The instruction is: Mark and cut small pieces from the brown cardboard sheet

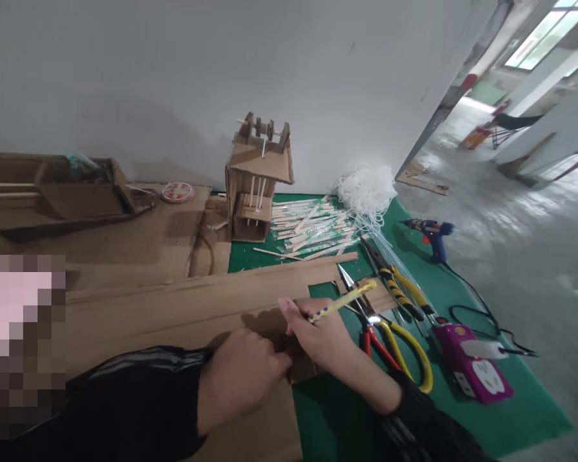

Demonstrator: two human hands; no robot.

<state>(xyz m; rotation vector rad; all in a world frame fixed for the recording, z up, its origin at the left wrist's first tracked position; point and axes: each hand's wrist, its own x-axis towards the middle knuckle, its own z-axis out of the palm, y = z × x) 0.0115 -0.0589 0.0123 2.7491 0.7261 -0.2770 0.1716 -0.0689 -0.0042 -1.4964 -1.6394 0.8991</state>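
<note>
My right hand (325, 333) grips a yellow dotted pencil (340, 303), its eraser end pointing up to the right. The pencil's tip is hidden behind my fingers. Beside it, my left hand (243, 375) is closed and rests on the large cardboard sheet (187, 314); its fingertips are hidden, so I cannot tell what they hold. A darker piece of cardboard (303, 366) shows under and between both hands. Scissors (373, 319) with red and yellow handles lie just right of my right hand, over a small cardboard scrap (383, 295).
Pliers (399, 289), a purple power strip (472, 366) and a blue glue gun (431, 234) lie rightward on the green table (525, 404). Behind are a cardboard model (260, 160), wrapped sticks (313, 224) and white cord (366, 189). A cardboard trough (87, 192) stands left. A person shows at the left edge.
</note>
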